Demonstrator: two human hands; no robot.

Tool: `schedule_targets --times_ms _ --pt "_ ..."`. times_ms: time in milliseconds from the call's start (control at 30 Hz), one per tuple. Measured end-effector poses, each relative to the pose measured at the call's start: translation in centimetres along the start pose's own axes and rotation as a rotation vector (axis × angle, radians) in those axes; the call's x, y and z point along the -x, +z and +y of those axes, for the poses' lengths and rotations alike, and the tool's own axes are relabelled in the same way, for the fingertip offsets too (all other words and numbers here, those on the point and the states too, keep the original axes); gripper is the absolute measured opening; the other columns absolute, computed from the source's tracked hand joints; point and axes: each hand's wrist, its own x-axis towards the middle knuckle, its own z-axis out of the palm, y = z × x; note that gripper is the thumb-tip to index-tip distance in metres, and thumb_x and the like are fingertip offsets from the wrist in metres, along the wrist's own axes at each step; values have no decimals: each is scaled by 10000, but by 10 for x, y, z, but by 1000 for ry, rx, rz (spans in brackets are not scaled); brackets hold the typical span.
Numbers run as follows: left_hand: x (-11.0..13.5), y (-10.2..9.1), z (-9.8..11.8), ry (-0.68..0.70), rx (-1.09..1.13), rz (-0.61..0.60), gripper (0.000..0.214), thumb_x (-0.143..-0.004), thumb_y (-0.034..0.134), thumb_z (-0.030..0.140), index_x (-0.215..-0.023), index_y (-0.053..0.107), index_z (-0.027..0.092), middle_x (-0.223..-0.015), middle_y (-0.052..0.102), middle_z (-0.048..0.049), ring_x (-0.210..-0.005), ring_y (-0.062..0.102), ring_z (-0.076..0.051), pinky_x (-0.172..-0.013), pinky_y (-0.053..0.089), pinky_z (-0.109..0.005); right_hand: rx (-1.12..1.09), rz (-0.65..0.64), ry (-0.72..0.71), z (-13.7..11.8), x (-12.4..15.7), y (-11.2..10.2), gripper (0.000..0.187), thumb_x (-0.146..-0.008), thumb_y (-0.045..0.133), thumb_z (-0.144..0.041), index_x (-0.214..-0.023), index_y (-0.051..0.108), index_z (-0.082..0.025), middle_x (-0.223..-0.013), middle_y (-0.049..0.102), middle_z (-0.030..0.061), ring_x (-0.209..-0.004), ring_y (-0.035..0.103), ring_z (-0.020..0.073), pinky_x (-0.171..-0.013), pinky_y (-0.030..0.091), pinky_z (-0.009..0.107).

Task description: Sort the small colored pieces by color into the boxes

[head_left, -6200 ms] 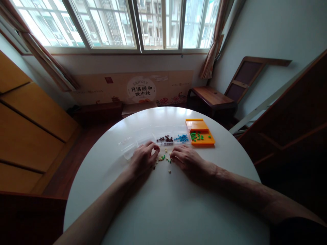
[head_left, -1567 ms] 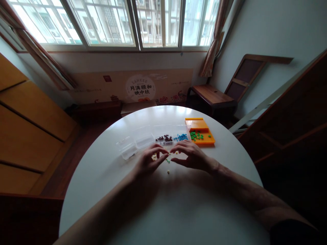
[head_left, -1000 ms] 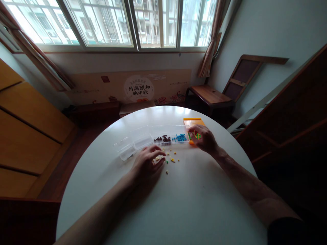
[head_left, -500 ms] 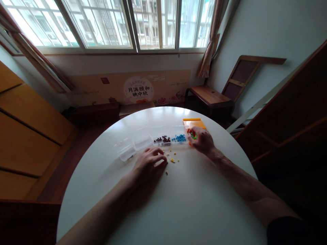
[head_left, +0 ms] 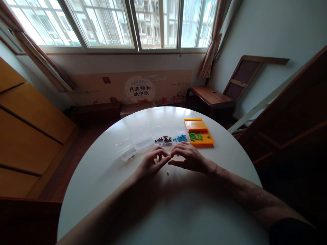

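My left hand hovers low over the white table, thumb and index finger pinched together. Anything between those fingertips is too small to make out. Right beside them is my right hand, its thumb and curved fingers apart and its index fingertip close to the left fingertips. Small yellow pieces show partly between and under the hands. A pale yellowish piece lies nearer to me on the table. Behind the hands, a clear divided box holds dark brown pieces and blue pieces. Green pieces lie in an orange tray.
Two clear compartments of the box stand at the left. The round white table curves away at its far edge. Beyond it are a wooden chair, a printed cardboard panel and windows.
My right hand has come from the orange tray left and toward me to meet my left hand, uncovering the green pieces. My left hand has pinched its thumb and index finger together.
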Motion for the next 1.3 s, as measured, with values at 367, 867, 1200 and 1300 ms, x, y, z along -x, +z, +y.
schedule_targets --times_ms 367,867,1200,1300 --pt "3 -3 -3 31 -64 53 198 -1070 716 367 -1032 821 203 -1019 741 -83 -937 705 -195 -831 571 -327 55 23 -2 -1 -3 -8 68 -1091 670 -224 -1032 696 -246 -963 803 23 -869 733 195 -877 545 372" --pt "12 -10 -19 235 -584 -141 116 -1033 722 282 -974 822 287 -1093 767 -37 -959 732 -202 -899 506 -352 420 -32 520 76 32 -64 85 -933 721 -245 -858 758 -227 -910 802 34 -822 721 222 -836 514 346" --pt "8 -8 -18 165 -408 -43 223 -1100 666 380 -985 761 214 -1019 773 -65 -789 671 -164 -790 529 -313 312 74 367 43 14 -43 154 -1013 662 -256 -873 719 -230 -851 748 36 -822 688 219 -870 515 371" --pt "5 -6 -13 90 -212 1 229 -1095 677 388 -1002 771 201 -991 762 -73 -818 674 -170 -733 527 -284 165 49 186 22 6 -29 96 -1018 704 -251 -922 717 -245 -826 736 7 -750 659 190 -857 527 372"
